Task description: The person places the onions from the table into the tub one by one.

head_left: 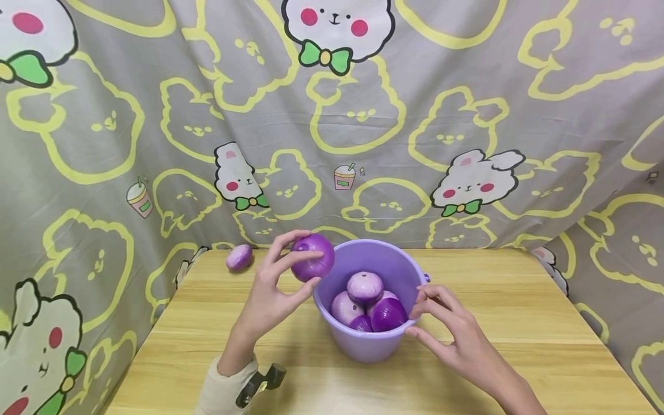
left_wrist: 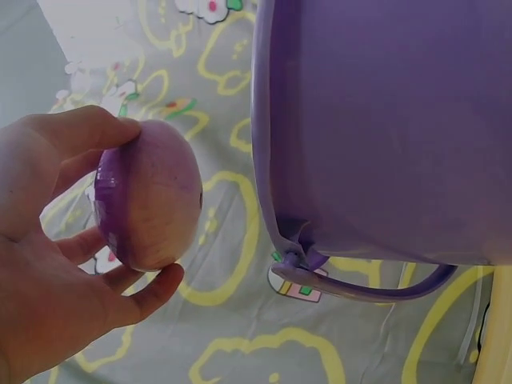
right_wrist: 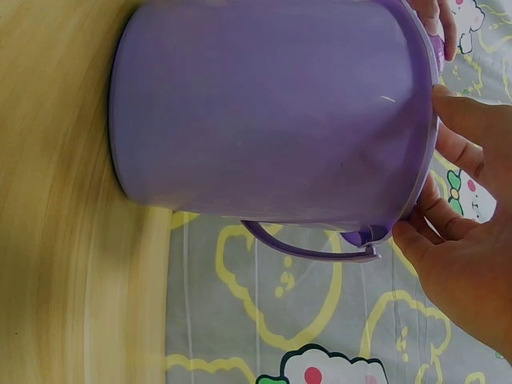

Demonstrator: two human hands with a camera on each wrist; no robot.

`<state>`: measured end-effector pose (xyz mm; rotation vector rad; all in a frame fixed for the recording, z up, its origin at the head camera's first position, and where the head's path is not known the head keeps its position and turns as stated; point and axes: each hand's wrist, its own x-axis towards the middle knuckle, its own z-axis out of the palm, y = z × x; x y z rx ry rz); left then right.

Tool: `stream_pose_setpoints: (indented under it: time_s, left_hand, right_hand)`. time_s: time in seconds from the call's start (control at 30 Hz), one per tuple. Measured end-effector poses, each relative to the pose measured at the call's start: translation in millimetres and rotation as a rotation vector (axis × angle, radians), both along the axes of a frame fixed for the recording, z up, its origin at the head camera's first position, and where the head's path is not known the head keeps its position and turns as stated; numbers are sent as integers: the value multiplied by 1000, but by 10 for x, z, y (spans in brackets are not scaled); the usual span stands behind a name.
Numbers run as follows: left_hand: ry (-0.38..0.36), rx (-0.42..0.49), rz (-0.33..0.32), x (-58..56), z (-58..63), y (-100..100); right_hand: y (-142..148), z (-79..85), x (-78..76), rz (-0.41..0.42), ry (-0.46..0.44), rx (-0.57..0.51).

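Note:
In the head view a purple bucket (head_left: 368, 347) stands on the table with several purple onions (head_left: 365, 286) inside. My left hand (head_left: 267, 288) grips another purple onion (head_left: 320, 268) between thumb and fingers, held up beside the bucket's left rim. The left wrist view shows this onion (left_wrist: 166, 200) apart from the bucket wall (left_wrist: 400, 128). On the other side, my right hand (head_left: 461, 340) holds the bucket's right rim, thumb outside it. The right wrist view has its fingertips (right_wrist: 410, 232) on the rim near the bucket handle (right_wrist: 300, 253).
One more onion (head_left: 239, 257) lies at the far left of the wooden table (head_left: 498, 323). A patterned curtain (head_left: 290, 115) hangs behind the table and along both sides. A black strap (head_left: 259, 386) is on the left wrist.

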<state>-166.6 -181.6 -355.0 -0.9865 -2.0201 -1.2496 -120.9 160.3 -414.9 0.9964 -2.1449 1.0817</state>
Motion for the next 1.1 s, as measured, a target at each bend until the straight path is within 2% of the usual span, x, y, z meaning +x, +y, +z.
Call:
stream_pose_setpoints:
  time_s: [1.1]
  left_hand:
    - [-34, -39, -26, 11, -34, 85]
  right_hand:
    - [3, -6, -12, 0, 10, -3]
